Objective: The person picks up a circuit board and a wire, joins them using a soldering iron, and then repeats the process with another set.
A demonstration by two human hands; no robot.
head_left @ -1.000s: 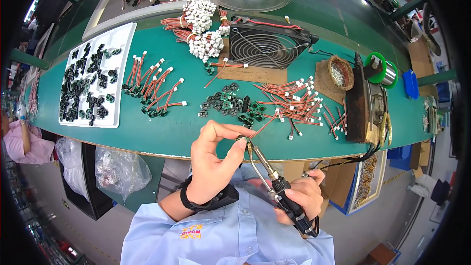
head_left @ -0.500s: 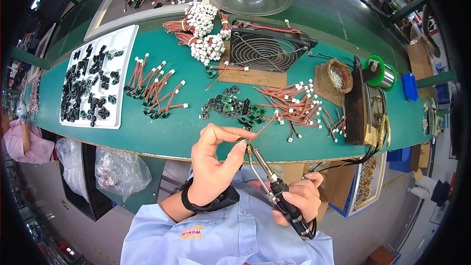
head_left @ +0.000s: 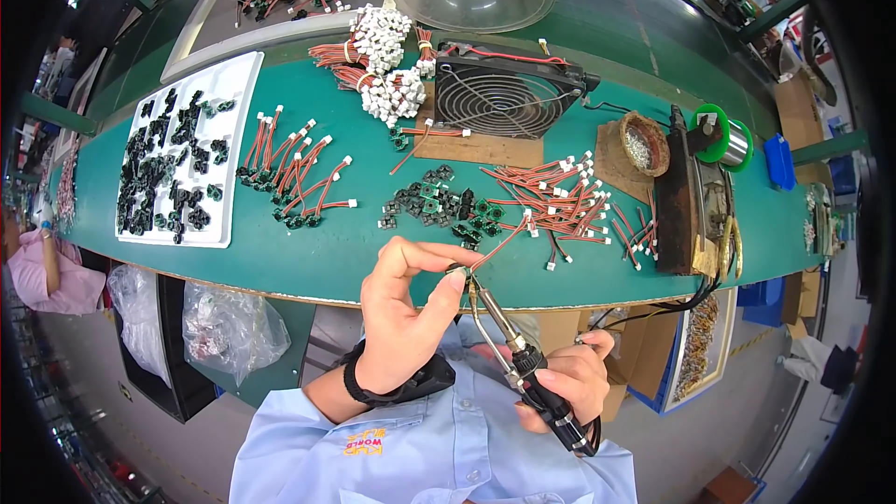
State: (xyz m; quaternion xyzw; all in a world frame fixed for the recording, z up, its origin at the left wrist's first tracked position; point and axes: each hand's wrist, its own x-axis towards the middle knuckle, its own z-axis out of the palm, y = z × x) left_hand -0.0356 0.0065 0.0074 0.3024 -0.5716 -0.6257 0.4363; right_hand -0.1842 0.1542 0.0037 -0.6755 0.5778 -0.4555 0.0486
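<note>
My left hand [head_left: 403, 317] pinches a small dark part with a red wire [head_left: 499, 241] between thumb and fingertips, just in front of the green bench's near edge. My right hand [head_left: 567, 383] grips a black-handled soldering iron [head_left: 523, 364]; its metal tip points up and left and meets the pinched part at my left fingertips. A thin solder wire runs alongside the iron. A black band sits on my left wrist.
On the green bench [head_left: 327, 252] lie a white tray of black parts [head_left: 173, 163], loose red wire leads [head_left: 294, 173], a pile of small green-black parts [head_left: 434, 205], more red leads [head_left: 560, 205], a black fan [head_left: 504, 93], an iron stand [head_left: 686, 196] and a green solder spool [head_left: 723, 140].
Both hands have stayed almost in place; the iron tip has closed in on the part held at my left fingertips.
</note>
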